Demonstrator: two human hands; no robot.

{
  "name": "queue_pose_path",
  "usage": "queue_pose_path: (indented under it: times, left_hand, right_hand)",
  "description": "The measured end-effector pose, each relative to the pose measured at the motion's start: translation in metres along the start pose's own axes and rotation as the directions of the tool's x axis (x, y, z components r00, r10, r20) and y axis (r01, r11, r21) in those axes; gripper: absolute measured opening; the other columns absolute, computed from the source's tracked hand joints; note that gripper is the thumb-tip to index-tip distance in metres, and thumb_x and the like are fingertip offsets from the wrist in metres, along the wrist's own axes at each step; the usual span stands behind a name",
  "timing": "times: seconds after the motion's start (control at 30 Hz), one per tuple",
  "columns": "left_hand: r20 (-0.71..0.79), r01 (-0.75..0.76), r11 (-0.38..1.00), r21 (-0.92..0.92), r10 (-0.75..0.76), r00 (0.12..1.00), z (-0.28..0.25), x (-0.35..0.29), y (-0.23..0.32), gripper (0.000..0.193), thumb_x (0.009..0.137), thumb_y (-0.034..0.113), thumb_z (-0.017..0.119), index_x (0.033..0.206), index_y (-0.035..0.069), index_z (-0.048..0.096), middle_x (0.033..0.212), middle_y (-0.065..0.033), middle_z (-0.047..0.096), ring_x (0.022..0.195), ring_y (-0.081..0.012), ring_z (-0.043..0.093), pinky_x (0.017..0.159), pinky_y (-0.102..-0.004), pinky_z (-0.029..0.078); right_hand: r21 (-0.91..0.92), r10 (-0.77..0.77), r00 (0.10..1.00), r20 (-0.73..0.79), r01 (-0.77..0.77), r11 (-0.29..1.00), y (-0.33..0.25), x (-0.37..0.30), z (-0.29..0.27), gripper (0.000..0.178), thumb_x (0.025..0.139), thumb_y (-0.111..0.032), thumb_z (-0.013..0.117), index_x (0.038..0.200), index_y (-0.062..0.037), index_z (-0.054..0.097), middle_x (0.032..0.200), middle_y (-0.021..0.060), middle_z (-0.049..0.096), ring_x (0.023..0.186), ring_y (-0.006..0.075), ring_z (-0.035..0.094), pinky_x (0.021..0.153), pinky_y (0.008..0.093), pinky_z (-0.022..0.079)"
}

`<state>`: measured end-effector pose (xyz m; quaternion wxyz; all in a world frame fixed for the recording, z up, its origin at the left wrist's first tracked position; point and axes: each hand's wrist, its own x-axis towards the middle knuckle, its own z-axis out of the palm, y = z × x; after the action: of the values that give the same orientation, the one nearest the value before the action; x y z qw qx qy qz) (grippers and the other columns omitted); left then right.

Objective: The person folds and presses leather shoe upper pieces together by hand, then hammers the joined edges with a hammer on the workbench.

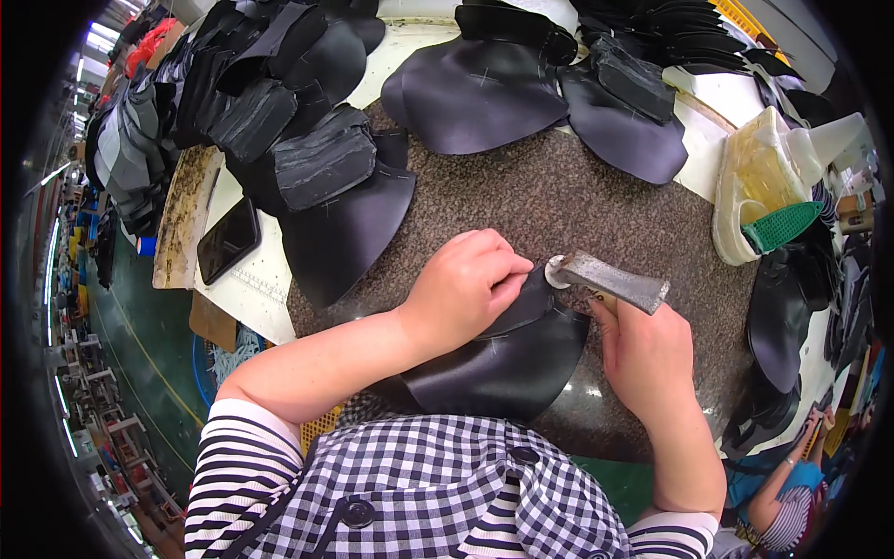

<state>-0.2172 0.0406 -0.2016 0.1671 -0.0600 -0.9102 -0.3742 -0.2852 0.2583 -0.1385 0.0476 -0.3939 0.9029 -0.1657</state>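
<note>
My left hand (466, 284) is closed in a pinch at the upper edge of a black leather piece (498, 368). That piece lies on the speckled stone slab (521, 205) close to my body, with a folded strip along its top. In my right hand (652, 359) is a hammer (615, 282), gripped by its handle, which the fingers mostly hide. The round face of the hammer is at the leather's upper right corner, right beside my left fingertips; whether it touches the leather I cannot tell.
More black leather pieces (480, 88) lie along the slab's far edge, and a stack (321, 158) is at the left. A phone (230, 242) rests beside a ruler (259, 284). At right stands a plastic glue container (740, 186) with a green spreader (784, 227). Another person (782, 503) is at lower right.
</note>
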Motion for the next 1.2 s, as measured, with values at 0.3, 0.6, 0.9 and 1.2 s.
queue_pose_path:
  times: [0.3,0.6,0.9,1.2]
  left_hand:
    - [0.069,-0.249,0.931,0.268,0.240,0.968,0.001,-0.007,0.010,0.029,0.076,0.004,0.067,0.103,-0.004,0.065,0.094,-0.0128,0.060,0.084,-0.0286,0.061,0.071,-0.0372,0.052]
    - [0.180,-0.282,0.802,0.526,0.220,0.959,0.007,-0.003,0.025,0.026,0.075,0.009,0.062,0.097,-0.005,0.064,0.088,-0.0095,0.056,0.079,-0.0228,0.057,0.070,-0.0320,0.051]
    - [0.168,-0.100,0.954,0.283,0.054,0.984,-0.014,0.003,0.014,0.017,0.079,0.010,0.066,0.094,0.001,0.066,0.086,-0.0103,0.059,0.079,-0.0267,0.060,0.071,-0.0356,0.051]
    - [0.072,-0.158,0.975,0.154,0.149,0.986,-0.010,-0.016,0.000,0.017,0.080,0.010,0.069,0.094,0.001,0.067,0.085,-0.0091,0.059,0.080,-0.0264,0.060,0.071,-0.0363,0.050]
  right_hand:
    - [0.019,-0.034,0.999,-0.030,0.034,0.999,0.003,0.000,0.000,0.023,0.084,-0.009,0.067,0.104,-0.0044,0.057,0.088,0.0126,0.061,0.073,0.0323,0.063,0.063,0.0409,0.052]
    - [0.030,0.019,0.998,-0.065,-0.017,0.999,-0.005,0.007,0.002,0.015,0.085,-0.009,0.067,0.099,-0.0049,0.065,0.091,0.0140,0.066,0.075,0.0355,0.063,0.065,0.0433,0.051]
    - [-0.052,0.001,1.000,0.000,-0.001,0.999,-0.002,0.006,0.006,0.018,0.081,-0.005,0.064,0.097,-0.0057,0.058,0.087,0.0108,0.060,0.075,0.0319,0.063,0.064,0.0410,0.052]
    - [-0.036,-0.030,0.999,-0.046,0.028,0.999,-0.004,0.004,0.009,0.023,0.075,-0.001,0.062,0.095,-0.0073,0.054,0.081,0.0100,0.057,0.073,0.0317,0.063,0.062,0.0421,0.051]
